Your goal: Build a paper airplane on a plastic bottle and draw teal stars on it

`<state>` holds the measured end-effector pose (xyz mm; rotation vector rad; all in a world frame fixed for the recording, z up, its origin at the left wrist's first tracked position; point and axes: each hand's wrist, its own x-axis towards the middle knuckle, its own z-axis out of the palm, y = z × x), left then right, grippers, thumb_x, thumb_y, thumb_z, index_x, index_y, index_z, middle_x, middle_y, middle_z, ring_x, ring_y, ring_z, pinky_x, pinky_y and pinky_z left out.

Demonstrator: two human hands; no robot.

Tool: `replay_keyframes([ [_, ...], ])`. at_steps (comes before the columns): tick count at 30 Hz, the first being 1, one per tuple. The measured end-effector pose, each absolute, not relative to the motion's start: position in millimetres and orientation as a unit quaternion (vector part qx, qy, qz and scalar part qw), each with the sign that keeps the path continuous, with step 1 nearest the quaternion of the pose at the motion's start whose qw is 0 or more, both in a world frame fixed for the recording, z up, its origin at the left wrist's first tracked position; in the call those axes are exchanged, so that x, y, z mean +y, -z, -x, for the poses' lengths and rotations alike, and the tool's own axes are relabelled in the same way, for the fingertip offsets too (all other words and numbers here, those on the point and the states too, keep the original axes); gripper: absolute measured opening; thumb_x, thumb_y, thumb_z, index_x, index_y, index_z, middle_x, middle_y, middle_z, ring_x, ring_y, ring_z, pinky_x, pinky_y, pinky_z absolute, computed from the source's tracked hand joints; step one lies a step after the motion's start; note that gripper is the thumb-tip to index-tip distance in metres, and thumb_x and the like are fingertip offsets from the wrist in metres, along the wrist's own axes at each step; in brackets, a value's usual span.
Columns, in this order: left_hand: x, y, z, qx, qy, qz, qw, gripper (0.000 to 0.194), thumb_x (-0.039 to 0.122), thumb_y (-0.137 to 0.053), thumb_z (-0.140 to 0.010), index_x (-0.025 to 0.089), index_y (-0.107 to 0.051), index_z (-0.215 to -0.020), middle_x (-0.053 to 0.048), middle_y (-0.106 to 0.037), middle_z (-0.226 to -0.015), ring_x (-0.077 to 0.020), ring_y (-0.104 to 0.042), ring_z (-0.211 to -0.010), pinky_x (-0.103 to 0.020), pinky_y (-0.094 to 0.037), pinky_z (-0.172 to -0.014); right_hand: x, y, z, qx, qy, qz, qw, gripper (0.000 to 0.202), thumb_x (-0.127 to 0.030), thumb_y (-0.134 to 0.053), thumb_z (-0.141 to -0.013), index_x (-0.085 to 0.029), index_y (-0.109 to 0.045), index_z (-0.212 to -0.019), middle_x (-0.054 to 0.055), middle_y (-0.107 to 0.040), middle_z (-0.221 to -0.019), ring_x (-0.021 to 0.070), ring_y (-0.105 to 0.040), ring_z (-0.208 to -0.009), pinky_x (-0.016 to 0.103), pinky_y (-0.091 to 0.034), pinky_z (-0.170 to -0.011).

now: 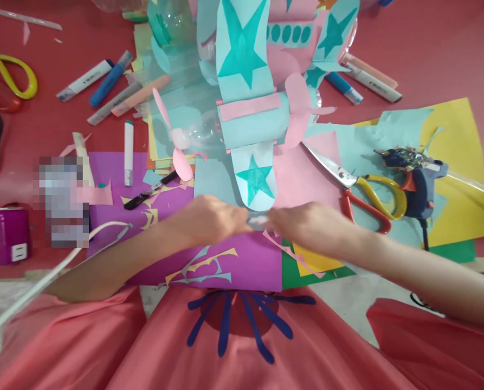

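My left hand (219, 219) and my right hand (296, 221) meet near the front of the table. Both are closed on the ends of one short white-grey thing (258, 219); it is blurred and its kind is hard to make out, though it looks like a marker. Just beyond lies a toy plane made from a plastic bottle (203, 130), with a light blue paper wing (245, 92) bearing teal stars. A pink paper propeller (179, 142) sits on the bottle's cap. The wing's rounded near end is almost at my fingers.
Scissors (347, 181) and a glue gun (423, 187) lie at right on coloured paper. Purple paper (242, 265) with scraps spreads under my hands. Several markers (111, 78), a cutter knife (150, 189), more scissors (16, 70) and a purple power socket (10, 235) are at left.
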<state>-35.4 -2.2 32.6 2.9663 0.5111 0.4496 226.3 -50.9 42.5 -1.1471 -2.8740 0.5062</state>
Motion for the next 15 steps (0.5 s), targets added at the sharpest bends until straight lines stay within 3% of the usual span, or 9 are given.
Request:
replay_keyframes([
  [3,-0.6,-37.4,56.3,0.256,-0.114,-0.959,0.050,0.055,0.039,-0.019,-0.107,0.018,-0.047,-0.064,0.005,-0.047,-0.043,-0.0097,-0.044,-0.040,-0.023,-0.026,-0.046,-48.9,-53.4,-259.1,-0.855,-0.126,0.502,0.029,0.044,-0.040,-0.026,-0.103,-0.016,-0.060,-0.089,0.002,-0.055,-0.060,0.0112,-0.040,-0.042,0.028,-0.022,-0.044],
  [5,-2.6,-37.2,59.8,0.226,-0.130,-0.957,0.128,0.055,0.042,-0.016,-0.106,0.019,-0.045,-0.065,0.005,-0.047,-0.046,-0.0096,-0.042,-0.040,-0.023,-0.031,-0.048,-46.8,-58.2,-265.2,-0.807,-0.246,0.533,0.066,0.036,-0.043,-0.035,-0.101,-0.017,-0.060,-0.095,0.001,-0.055,-0.064,0.0123,-0.048,-0.051,0.026,-0.033,-0.049],
  [7,-4.6,-36.3,54.5,0.273,-0.149,-0.935,0.171,0.050,0.041,-0.014,-0.104,0.021,-0.044,-0.070,0.006,-0.044,-0.046,-0.0107,-0.041,-0.040,-0.024,-0.028,-0.045,-44.5,-56.8,-257.7,-0.733,-0.382,0.547,0.130,0.031,-0.044,-0.040,-0.098,-0.020,-0.058,-0.089,-0.001,-0.052,-0.064,0.0114,-0.047,-0.052,0.025,-0.036,-0.049],
  [10,-5.2,-38.3,38.7,0.321,-0.110,-0.895,0.290,0.031,0.032,-0.023,-0.098,0.021,-0.043,-0.078,0.007,-0.042,-0.050,-0.0111,-0.041,-0.042,-0.023,-0.030,-0.046,-40.6,-44.9,-237.4,-0.607,-0.553,0.508,0.261,0.028,-0.044,-0.046,-0.096,-0.021,-0.059,-0.084,0.001,-0.058,-0.069,0.0122,-0.054,-0.061,0.025,-0.044,-0.055],
  [13,-5.1,-40.6,22.9,0.353,-0.101,-0.838,0.404,0.025,0.033,-0.028,-0.097,0.020,-0.046,-0.086,0.005,-0.052,-0.061,-0.0102,-0.046,-0.049,-0.021,-0.036,-0.051,-36.3,-31.5,-221.9,-0.523,-0.622,0.484,0.325,0.026,-0.045,-0.057,-0.091,-0.021,-0.066,-0.086,0.004,-0.067,-0.083,0.0148,-0.063,-0.079,0.027,-0.050,-0.068],
  [15,-6.1,-38.4,14.7,0.367,-0.109,-0.811,0.442,0.027,0.038,-0.034,-0.097,0.019,-0.051,-0.090,0.002,-0.059,-0.070,-0.0105,-0.052,-0.058,-0.020,-0.040,-0.057,-33.3,-25.7,-214.5,-0.490,-0.632,0.486,0.351,0.025,-0.045,-0.065,-0.086,-0.021,-0.070,-0.085,0.001,-0.066,-0.078,0.0122,-0.060,-0.073,0.026,-0.049,-0.066],
])
